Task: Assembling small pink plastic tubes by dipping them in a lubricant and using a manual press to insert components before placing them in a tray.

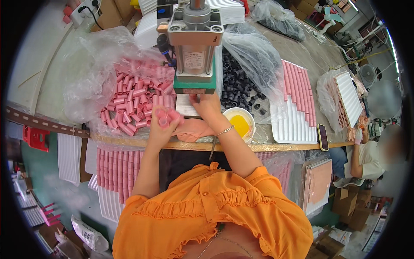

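Observation:
Several short pink plastic tubes [164, 117] are bunched in my left hand [160, 131], its fingers wrapped round them. My right hand [208, 108] reaches beneath the green plate of a bench press [195, 85], over a pale metal block [185, 106]. Its fingertips are drawn together; what they hold, if anything, is hidden there. A heap of loose pink tubes [131, 101] lies left of the press in clear plastic. Small black plastic fittings [236, 80] are piled to its right. Close to my right wrist is a white tub [250, 113] of something yellow. An orange-pink cloth [194, 131] lies between my forearms.
At the right lies a white ridged tray [289, 133] with rows of pink tubes, a phone [323, 137] beside it. More tubes in rows [118, 170] show below the table edge. Further right sits another person [366, 157]. A red stool [35, 138] stands at left.

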`<action>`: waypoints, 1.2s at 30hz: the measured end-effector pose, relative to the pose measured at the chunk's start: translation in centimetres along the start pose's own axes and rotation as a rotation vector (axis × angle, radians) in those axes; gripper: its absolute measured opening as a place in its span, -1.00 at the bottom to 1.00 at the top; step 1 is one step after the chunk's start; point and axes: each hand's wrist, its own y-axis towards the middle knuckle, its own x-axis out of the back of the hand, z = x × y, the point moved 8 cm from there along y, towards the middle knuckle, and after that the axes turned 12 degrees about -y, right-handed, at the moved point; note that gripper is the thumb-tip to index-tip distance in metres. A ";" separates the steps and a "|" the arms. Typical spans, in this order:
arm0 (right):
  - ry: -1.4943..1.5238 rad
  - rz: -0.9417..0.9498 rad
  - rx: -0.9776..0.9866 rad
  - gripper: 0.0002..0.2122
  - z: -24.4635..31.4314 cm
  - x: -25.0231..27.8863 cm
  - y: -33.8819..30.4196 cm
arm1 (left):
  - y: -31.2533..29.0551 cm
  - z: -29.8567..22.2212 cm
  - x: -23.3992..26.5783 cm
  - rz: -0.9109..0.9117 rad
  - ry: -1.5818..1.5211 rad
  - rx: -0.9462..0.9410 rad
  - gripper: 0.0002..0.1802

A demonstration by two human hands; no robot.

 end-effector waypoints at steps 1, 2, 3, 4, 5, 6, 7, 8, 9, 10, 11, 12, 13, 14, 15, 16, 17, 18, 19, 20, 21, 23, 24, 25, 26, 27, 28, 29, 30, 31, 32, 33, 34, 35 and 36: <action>-0.014 -0.059 0.061 -0.66 0.9 1.2 -0.7 | -1.0 0.2 -0.2 0.024 -0.084 0.092 -0.54; -0.034 -0.122 0.115 -0.60 1.4 2.4 -1.4 | -1.9 0.6 -0.7 0.056 -0.171 0.186 -0.53; -0.089 -0.137 0.163 -0.51 1.5 2.8 -1.9 | -2.7 0.7 -1.0 0.078 -0.179 0.189 -0.53; -0.094 -0.144 0.151 -0.51 1.6 3.9 -2.8 | -3.5 0.8 -0.7 0.066 -0.188 0.219 -0.51; -0.070 -0.164 0.152 -0.51 2.0 5.3 -3.9 | -4.1 1.2 -0.8 0.056 -0.200 0.251 -0.48; -0.045 -0.184 0.153 -0.52 2.3 6.5 -5.3 | -4.5 1.1 -1.3 0.073 -0.205 0.257 -0.48; 0.133 -0.003 0.081 -0.58 1.1 6.7 -6.5 | -4.4 -0.3 -2.6 0.167 -0.114 0.180 -0.46; 0.316 0.181 0.009 -0.65 0.2 6.5 -8.2 | -4.3 -1.8 -4.0 0.254 -0.025 0.102 -0.44; 0.306 0.166 -0.009 -0.65 0.0 7.8 -9.6 | -4.5 -2.7 -5.6 0.302 -0.081 0.172 -0.41; 0.448 0.270 0.006 -0.69 0.9 8.8 -11.2 | -4.7 -3.1 -6.8 0.329 -0.089 0.171 -0.41; 0.594 0.382 0.029 -0.74 1.8 9.0 -12.6 | -5.4 -2.7 -7.9 0.401 -0.110 0.247 -0.41; 0.573 0.401 0.037 -0.80 2.0 9.4 -13.4 | -6.1 -2.4 -9.0 0.474 -0.130 0.324 -0.41; 0.612 0.404 0.007 -0.82 1.3 9.4 -14.2 | -5.8 -3.9 -10.6 0.572 -0.001 0.177 -0.41; 0.657 0.416 -0.014 -0.83 0.9 9.6 -14.7 | -6.0 -3.7 -11.5 0.592 -0.011 0.173 -0.41; 0.656 0.476 -0.038 -0.86 0.5 10.1 -15.0 | -6.5 -2.8 -12.0 0.583 -0.171 0.299 -0.43; 0.650 0.451 -0.056 -0.86 -0.2 10.6 -15.4 | -7.0 -1.8 -12.5 0.579 -0.327 0.431 -0.44; 0.711 0.427 -0.030 -0.86 -0.5 11.0 -15.7 | -7.0 -1.5 -13.0 0.628 -0.312 0.391 -0.46; 0.770 0.402 -0.002 -0.87 -0.7 11.3 -16.0 | -7.5 -1.3 -13.3 0.660 -0.318 0.392 -0.46; 0.878 0.373 -0.010 -0.87 -0.9 11.9 -16.3 | -8.1 -0.8 -13.6 0.648 -0.420 0.480 -0.46; 0.805 0.385 0.020 -0.87 -0.9 12.7 -16.3 | -8.7 -0.2 -14.2 0.634 -0.521 0.573 -0.46; 0.814 0.393 0.026 -0.87 -1.4 12.8 -16.5 | -8.8 -0.4 -15.1 0.657 -0.544 0.584 -0.46; 0.812 0.370 0.030 -0.87 -1.9 13.1 -16.6 | -9.1 0.0 -15.3 0.677 -0.560 0.629 -0.46; 0.806 0.374 0.073 -0.86 -1.8 13.3 -16.6 | -9.2 0.6 -15.3 0.661 -0.573 0.679 -0.47; 0.801 0.386 0.120 -0.86 -1.5 13.4 -16.7 | -9.2 0.3 -15.6 0.705 -0.597 0.651 -0.47; 0.920 0.423 0.095 -0.85 -1.1 13.5 -17.0 | -9.2 0.2 -15.8 0.730 -0.598 0.648 -0.47; 0.920 0.426 0.109 -0.84 -0.8 13.9 -17.0 | -9.2 -0.3 -16.4 0.780 -0.674 0.656 -0.47; 0.922 0.434 0.123 -0.84 -0.4 14.2 -17.1 | -9.4 -0.9 -16.7 0.824 -0.750 0.666 -0.48; 0.863 0.363 0.224 -0.89 0.3 15.2 -17.0 | -9.5 -1.3 -17.0 0.836 -0.772 0.672 -0.40; 0.857 0.349 0.220 -0.89 0.1 15.4 -17.1 | -9.7 -1.1 -17.4 0.853 -0.772 0.673 -0.40; 0.891 0.367 0.230 -0.89 0.4 15.4 -17.3 | -10.2 -0.9 -17.6 0.872 -0.823 0.706 -0.34; 0.926 0.388 0.247 -0.89 0.7 15.4 -17.3 | -10.4 -0.5 -17.8 0.888 -0.872 0.734 -0.26; 0.947 0.392 0.243 -0.89 0.9 15.4 -17.5 | -11.2 0.4 -17.4 0.956 -0.917 0.772 -0.13; 0.953 0.397 0.242 -0.88 0.8 15.3 -17.8 | -11.5 0.3 -17.5 0.973 -0.918 0.757 -0.13; 0.967 0.439 0.205 -0.88 0.7 15.4 -17.9 | -12.0 0.4 -17.7 0.932 -0.973 0.830 -0.14; 0.980 0.482 0.168 -0.88 0.7 15.5 -18.0 | -12.4 0.4 -18.1 0.889 -1.028 0.901 -0.14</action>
